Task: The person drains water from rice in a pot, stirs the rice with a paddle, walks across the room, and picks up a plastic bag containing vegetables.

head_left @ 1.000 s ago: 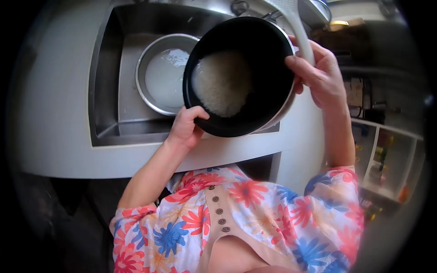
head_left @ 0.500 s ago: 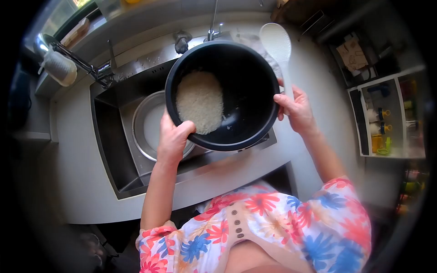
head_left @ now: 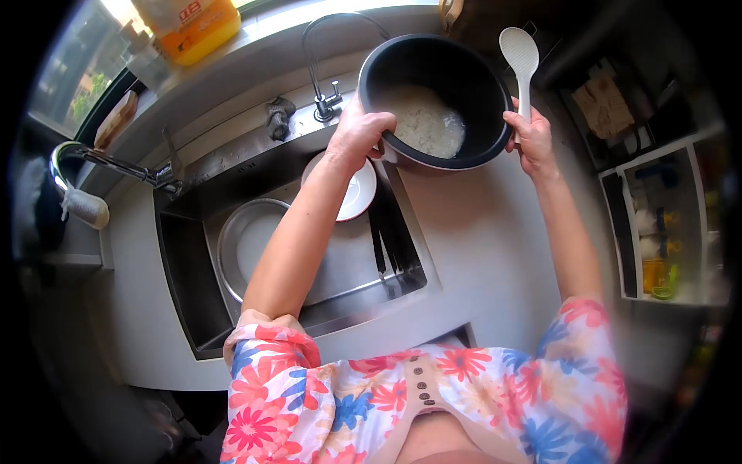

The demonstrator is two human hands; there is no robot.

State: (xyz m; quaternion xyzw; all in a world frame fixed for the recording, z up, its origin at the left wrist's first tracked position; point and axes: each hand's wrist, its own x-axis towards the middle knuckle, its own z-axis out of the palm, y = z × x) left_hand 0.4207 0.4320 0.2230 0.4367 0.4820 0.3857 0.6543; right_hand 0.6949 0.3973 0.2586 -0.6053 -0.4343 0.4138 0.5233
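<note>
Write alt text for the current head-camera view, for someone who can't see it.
Two hands, left and right, hold a dark pot of wet rice up beside a sink; the right also grips a white paddle. In the sink sit a metal bowl and a white dish.

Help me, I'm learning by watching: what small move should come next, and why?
Probably level the pot: its rice lies against the near side, while the right hand holds both the rim and the white paddle.
</note>
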